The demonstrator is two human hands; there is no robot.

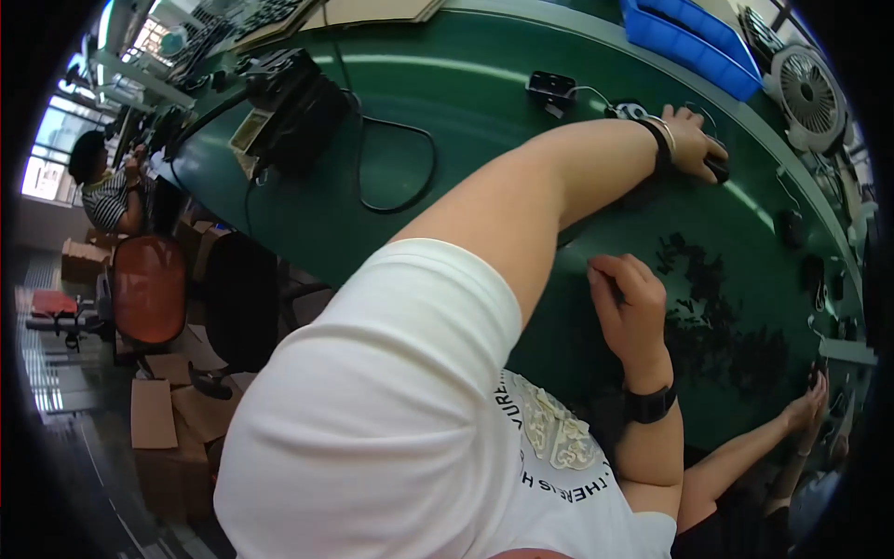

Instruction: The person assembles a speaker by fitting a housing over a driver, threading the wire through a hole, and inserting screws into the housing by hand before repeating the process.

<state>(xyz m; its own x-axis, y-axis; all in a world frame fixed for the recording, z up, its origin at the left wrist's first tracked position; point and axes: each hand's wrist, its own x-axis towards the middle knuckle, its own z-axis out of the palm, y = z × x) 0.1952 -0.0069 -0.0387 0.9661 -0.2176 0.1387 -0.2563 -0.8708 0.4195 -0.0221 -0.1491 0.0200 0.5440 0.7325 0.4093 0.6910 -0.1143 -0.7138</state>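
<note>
My left arm stretches across the green table (466, 102) from a white sleeve. At the far side, my left hand (691, 138), with a bracelet and a dark band at the wrist, closes over a small black object (717, 169). My right hand (631, 309), with a black wristband, rests nearer to me. Its fingers are curled shut, and I see nothing in them. Right beside it lies a scatter of several small black parts (712, 307).
A black device (298, 102) with a looping cable (400, 172) stands at the table's left end. Beyond my left hand are a small black box with a wire (551, 88), blue bins (689, 37) and a white fan (805, 88). Another person's hand (808, 402) reaches in at lower right. An orange chair (149, 289) and cardboard boxes (154, 415) stand on the floor.
</note>
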